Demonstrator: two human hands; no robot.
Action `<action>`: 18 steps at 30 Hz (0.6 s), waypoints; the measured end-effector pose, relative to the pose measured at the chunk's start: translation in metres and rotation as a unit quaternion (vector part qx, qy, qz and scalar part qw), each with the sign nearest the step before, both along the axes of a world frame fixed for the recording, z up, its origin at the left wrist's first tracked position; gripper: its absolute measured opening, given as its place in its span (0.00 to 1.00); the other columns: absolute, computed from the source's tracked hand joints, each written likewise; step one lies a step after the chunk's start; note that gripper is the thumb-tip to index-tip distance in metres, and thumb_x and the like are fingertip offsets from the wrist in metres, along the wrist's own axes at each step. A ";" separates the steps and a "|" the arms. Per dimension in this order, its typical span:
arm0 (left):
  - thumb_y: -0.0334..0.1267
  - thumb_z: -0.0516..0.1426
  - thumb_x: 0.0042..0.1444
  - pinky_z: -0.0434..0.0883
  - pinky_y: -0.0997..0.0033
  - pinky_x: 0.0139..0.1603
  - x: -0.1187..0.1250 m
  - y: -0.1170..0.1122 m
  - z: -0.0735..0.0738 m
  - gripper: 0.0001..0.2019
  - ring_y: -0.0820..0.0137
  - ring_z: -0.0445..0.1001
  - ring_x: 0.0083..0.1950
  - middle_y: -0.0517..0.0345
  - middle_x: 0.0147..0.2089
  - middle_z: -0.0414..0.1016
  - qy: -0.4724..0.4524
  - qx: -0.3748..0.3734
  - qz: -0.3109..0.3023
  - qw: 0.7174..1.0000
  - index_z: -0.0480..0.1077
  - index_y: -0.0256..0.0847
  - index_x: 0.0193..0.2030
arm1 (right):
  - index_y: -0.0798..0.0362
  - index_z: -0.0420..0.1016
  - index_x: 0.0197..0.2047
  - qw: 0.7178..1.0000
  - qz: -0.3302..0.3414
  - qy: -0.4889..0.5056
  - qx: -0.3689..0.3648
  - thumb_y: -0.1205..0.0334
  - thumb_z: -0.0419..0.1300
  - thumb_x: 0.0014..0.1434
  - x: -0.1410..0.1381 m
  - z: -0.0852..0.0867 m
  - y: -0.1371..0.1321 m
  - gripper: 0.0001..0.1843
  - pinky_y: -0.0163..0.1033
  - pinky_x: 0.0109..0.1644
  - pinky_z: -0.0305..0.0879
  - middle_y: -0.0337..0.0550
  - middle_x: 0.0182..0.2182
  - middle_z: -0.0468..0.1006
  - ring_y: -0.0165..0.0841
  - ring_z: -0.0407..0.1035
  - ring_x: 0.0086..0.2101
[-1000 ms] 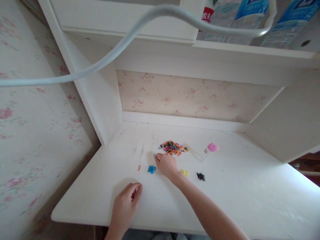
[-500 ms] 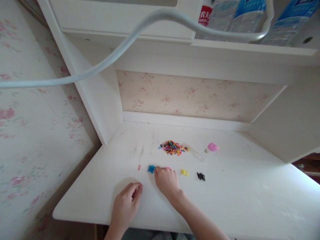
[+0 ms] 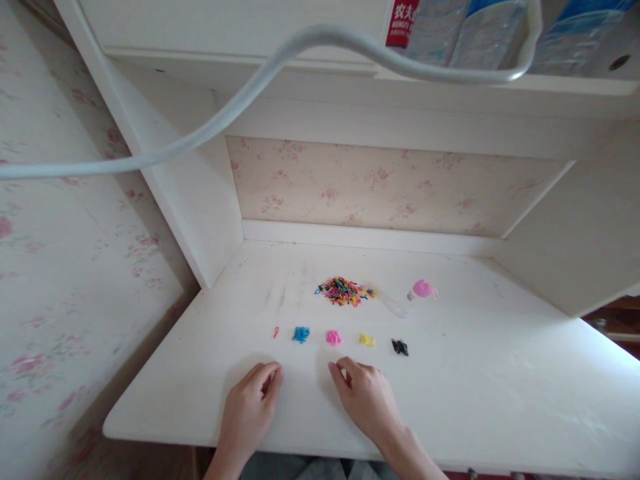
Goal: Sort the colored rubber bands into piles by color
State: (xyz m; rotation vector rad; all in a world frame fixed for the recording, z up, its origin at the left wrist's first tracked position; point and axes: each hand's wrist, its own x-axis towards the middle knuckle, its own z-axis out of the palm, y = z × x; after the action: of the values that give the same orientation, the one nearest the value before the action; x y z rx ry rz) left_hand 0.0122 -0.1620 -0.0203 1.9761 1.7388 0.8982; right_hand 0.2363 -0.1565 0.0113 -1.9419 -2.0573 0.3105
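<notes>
Change: left hand (image 3: 249,410) has stayed put; right hand (image 3: 367,400) has drawn back from the blue pile (image 3: 301,334) toward the front edge, uncovering the pink pile (image 3: 333,338) (hidden before).
Fingers: left loosely curled together, right slightly apart; both empty, resting on the desk (image 3: 500,387).
Writing: red label (image 3: 404,15) on the shelf, Chinese characters, cut off.
Room: bare desk right of the black pile (image 3: 399,347); wrists cross the front edge.
</notes>
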 end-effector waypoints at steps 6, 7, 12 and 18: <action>0.50 0.49 0.60 0.70 0.73 0.35 0.006 0.012 0.010 0.17 0.69 0.75 0.34 0.57 0.34 0.78 -0.060 -0.058 0.066 0.994 0.74 0.42 0.40 | 0.49 0.65 0.19 0.994 -0.084 0.049 0.041 0.44 0.44 0.64 0.058 -0.007 -0.018 0.28 0.32 0.26 0.51 0.36 0.15 0.69 0.28 0.65 0.19; 0.50 0.49 0.60 0.70 0.73 0.34 0.010 0.017 0.015 0.18 0.69 0.75 0.33 0.57 0.34 0.78 -0.064 -0.061 0.067 0.994 0.74 0.41 0.40 | 0.49 0.63 0.18 0.992 -0.103 0.060 0.050 0.42 0.44 0.64 0.067 -0.011 -0.020 0.29 0.32 0.25 0.51 0.36 0.14 0.69 0.28 0.63 0.18; 0.46 0.48 0.60 0.68 0.74 0.39 0.041 0.056 0.046 0.16 0.70 0.75 0.36 0.57 0.36 0.79 0.030 -0.031 -0.015 0.999 0.75 0.43 0.39 | 0.49 0.61 0.17 0.980 -0.136 0.121 0.080 0.40 0.44 0.63 0.090 -0.037 -0.030 0.30 0.31 0.23 0.52 0.35 0.13 0.66 0.27 0.59 0.16; 0.42 0.50 0.59 0.66 0.73 0.38 0.077 0.128 0.059 0.12 0.69 0.76 0.40 0.59 0.39 0.79 0.195 -0.063 -0.012 0.979 0.75 0.48 0.38 | 0.48 0.66 0.21 0.988 -0.092 0.079 0.093 0.44 0.43 0.64 0.085 -0.048 -0.038 0.26 0.32 0.24 0.52 0.37 0.16 0.71 0.29 0.66 0.19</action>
State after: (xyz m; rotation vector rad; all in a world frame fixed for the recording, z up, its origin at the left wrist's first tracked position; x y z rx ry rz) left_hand 0.0893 -0.0343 0.0386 2.1889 1.9143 0.3961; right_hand 0.3213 -0.1941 -0.0371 -1.9100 -1.7287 0.2136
